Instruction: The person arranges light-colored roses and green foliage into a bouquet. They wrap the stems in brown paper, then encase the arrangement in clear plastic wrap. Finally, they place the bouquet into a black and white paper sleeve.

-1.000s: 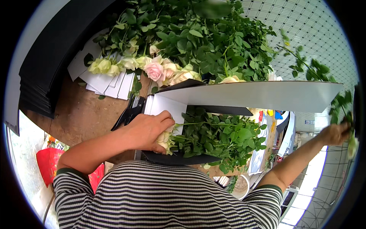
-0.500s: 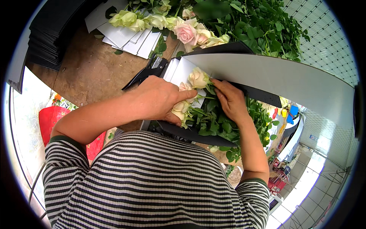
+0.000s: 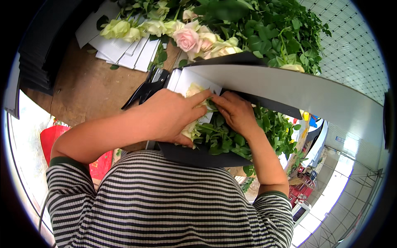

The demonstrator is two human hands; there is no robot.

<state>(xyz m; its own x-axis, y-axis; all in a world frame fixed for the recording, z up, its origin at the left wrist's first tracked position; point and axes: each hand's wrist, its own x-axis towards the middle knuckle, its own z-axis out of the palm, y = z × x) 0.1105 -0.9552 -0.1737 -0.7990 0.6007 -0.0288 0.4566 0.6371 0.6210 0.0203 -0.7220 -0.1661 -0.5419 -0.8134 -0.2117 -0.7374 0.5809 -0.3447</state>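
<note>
Pale cream roses (image 3: 191, 130) lie in a row on white card inside an open wrap of black and white board (image 3: 289, 77). My left hand (image 3: 171, 113) cups the blooms, thumb at the near side and fingers over the far side. Against its fingertips, my right hand (image 3: 236, 110) pinches at the neck of the far rose (image 3: 194, 89); its fingers partly hide what is between them. Leafy green stems (image 3: 225, 136) run to the right under my right wrist. Along the near side, a black sheet (image 3: 202, 156) lies against my shirt.
More cream and pink roses (image 3: 187, 40) with thick foliage (image 3: 273, 31) lie across the back. White cards (image 3: 130, 53) sit on the brown wooden table (image 3: 82, 99). A black clamp-like tool (image 3: 153, 84) is left of the wrap. Black sheets (image 3: 35, 66) are stacked far left, above a red bag (image 3: 53, 138).
Both hands have shifted left, with the right hand's fingertips now meeting the left hand's fingers. The far rose is more covered, and the view has shifted slightly.
</note>
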